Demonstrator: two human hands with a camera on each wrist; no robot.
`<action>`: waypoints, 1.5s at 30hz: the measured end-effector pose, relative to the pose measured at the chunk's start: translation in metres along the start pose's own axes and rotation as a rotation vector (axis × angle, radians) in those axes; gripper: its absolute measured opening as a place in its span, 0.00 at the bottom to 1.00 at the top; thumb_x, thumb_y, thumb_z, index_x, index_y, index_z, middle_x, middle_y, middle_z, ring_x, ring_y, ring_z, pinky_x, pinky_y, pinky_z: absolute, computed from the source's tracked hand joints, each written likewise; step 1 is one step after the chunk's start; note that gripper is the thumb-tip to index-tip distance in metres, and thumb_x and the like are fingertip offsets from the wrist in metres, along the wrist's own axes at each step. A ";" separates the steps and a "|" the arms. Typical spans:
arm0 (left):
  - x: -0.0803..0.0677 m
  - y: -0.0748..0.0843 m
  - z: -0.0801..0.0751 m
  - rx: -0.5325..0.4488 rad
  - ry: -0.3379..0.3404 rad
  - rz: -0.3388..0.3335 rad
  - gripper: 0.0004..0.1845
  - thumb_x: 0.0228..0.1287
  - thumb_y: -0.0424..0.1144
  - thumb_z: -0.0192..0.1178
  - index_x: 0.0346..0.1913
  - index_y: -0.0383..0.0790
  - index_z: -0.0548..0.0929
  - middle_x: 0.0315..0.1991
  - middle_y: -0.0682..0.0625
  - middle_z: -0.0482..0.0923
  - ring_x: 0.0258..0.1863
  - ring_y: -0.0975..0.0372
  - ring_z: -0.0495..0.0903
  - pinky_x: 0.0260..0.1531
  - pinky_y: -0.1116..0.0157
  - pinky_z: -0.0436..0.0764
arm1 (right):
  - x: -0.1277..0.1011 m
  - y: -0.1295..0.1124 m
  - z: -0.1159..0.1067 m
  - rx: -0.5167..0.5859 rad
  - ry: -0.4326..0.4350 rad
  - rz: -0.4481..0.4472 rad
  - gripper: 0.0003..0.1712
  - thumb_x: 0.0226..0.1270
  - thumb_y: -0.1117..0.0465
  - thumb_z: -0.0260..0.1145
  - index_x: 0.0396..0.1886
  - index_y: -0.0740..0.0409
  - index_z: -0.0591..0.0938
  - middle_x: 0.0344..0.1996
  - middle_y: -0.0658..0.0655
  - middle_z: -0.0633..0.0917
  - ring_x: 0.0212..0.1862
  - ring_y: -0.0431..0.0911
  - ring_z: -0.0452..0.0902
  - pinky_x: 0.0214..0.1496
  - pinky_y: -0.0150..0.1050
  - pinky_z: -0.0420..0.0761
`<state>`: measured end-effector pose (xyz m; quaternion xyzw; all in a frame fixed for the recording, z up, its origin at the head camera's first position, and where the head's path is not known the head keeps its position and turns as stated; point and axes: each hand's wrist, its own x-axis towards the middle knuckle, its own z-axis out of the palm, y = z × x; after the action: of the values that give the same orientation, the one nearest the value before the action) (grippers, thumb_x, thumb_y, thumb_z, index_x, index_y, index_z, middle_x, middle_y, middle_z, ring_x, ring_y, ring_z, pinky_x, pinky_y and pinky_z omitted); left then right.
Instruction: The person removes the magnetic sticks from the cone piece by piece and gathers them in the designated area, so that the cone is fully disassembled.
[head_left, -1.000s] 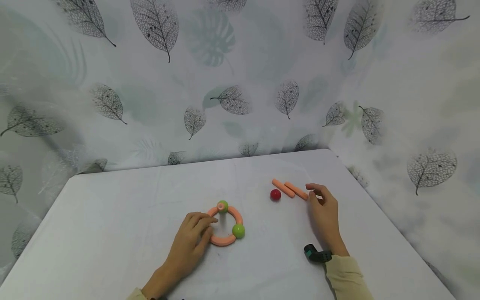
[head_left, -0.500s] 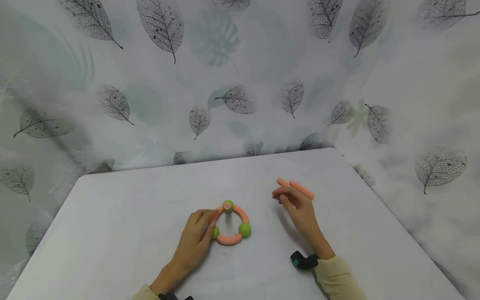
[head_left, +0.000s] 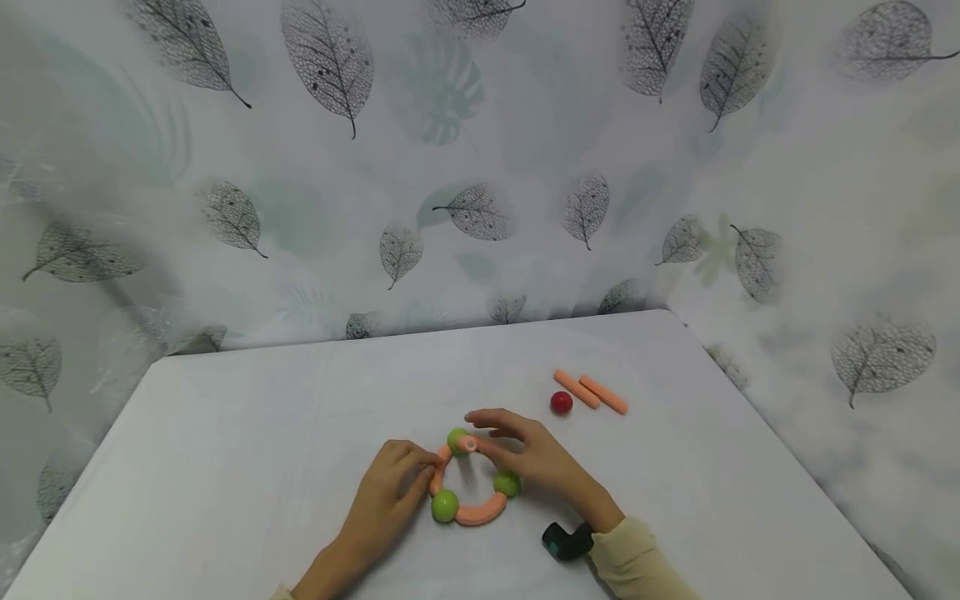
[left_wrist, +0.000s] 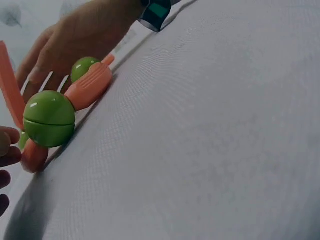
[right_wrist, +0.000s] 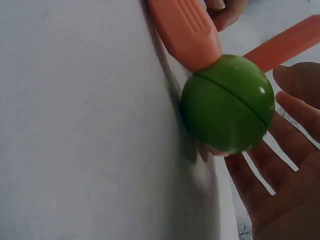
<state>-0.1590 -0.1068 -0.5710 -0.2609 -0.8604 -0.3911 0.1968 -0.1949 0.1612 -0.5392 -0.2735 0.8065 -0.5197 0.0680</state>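
A toy ring [head_left: 476,515] of orange curved pieces joined by three green balls lies on the white table [head_left: 247,433]. My left hand [head_left: 390,492] pinches its left orange piece [head_left: 437,480], just above the lower-left green ball [head_left: 445,505]. My right hand [head_left: 528,457] reaches over the ring from the right. Its thumb and forefinger pinch the orange end [head_left: 468,444] at the top green ball [head_left: 456,437]. The right green ball [head_left: 507,482] sits under that palm. In the wrist views a green ball [left_wrist: 49,118] [right_wrist: 227,102] shows close up with an orange piece [left_wrist: 90,87] [right_wrist: 184,31] joined to it.
A small red ball [head_left: 561,402] and two loose orange sticks [head_left: 577,388] [head_left: 603,394] lie to the back right of the ring. A leaf-print cloth wall [head_left: 465,208] closes off the back and right of the table. A black wrist camera [head_left: 567,542] sits on my right wrist.
My right hand left the sticks and red ball, which stay put, and moved left onto the ring's top. The ring has turned under my left hand, bringing a green ball out to its lower left.
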 end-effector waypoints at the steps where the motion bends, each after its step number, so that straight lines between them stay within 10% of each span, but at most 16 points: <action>1: 0.000 0.000 0.000 -0.011 -0.008 0.013 0.12 0.65 0.30 0.70 0.45 0.53 0.88 0.44 0.68 0.81 0.52 0.69 0.76 0.54 0.69 0.76 | 0.001 0.000 0.002 0.012 -0.017 0.015 0.26 0.78 0.53 0.65 0.72 0.44 0.77 0.70 0.46 0.80 0.70 0.50 0.77 0.72 0.48 0.77; 9: 0.001 0.000 0.000 -0.054 -0.084 0.148 0.10 0.65 0.33 0.71 0.43 0.55 0.87 0.44 0.65 0.81 0.52 0.68 0.76 0.56 0.71 0.74 | 0.004 0.003 0.020 0.155 -0.029 0.010 0.25 0.75 0.61 0.68 0.70 0.49 0.79 0.68 0.51 0.81 0.69 0.41 0.76 0.70 0.30 0.75; 16: 0.002 0.000 0.001 -0.050 -0.089 0.213 0.12 0.63 0.32 0.71 0.43 0.55 0.87 0.43 0.65 0.81 0.51 0.68 0.77 0.56 0.73 0.73 | 0.003 0.013 0.027 0.067 0.045 -0.112 0.21 0.74 0.61 0.69 0.65 0.47 0.83 0.64 0.50 0.83 0.69 0.43 0.77 0.72 0.31 0.74; 24: -0.010 0.000 0.004 -0.045 -0.114 0.211 0.12 0.65 0.32 0.70 0.44 0.56 0.86 0.45 0.66 0.81 0.52 0.69 0.76 0.58 0.74 0.73 | -0.004 0.015 0.035 0.050 0.095 -0.044 0.15 0.72 0.59 0.72 0.56 0.44 0.87 0.59 0.45 0.87 0.66 0.41 0.79 0.71 0.31 0.74; 45: -0.003 0.002 0.003 -0.064 -0.119 0.192 0.12 0.67 0.33 0.70 0.45 0.57 0.86 0.47 0.65 0.81 0.54 0.68 0.75 0.58 0.71 0.76 | 0.001 0.008 0.032 -0.136 0.213 -0.201 0.15 0.70 0.65 0.72 0.53 0.47 0.88 0.50 0.44 0.91 0.55 0.39 0.87 0.59 0.36 0.85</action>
<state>-0.1559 -0.1044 -0.5731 -0.3708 -0.8287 -0.3818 0.1734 -0.1867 0.1379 -0.5605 -0.3001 0.8111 -0.4942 -0.0886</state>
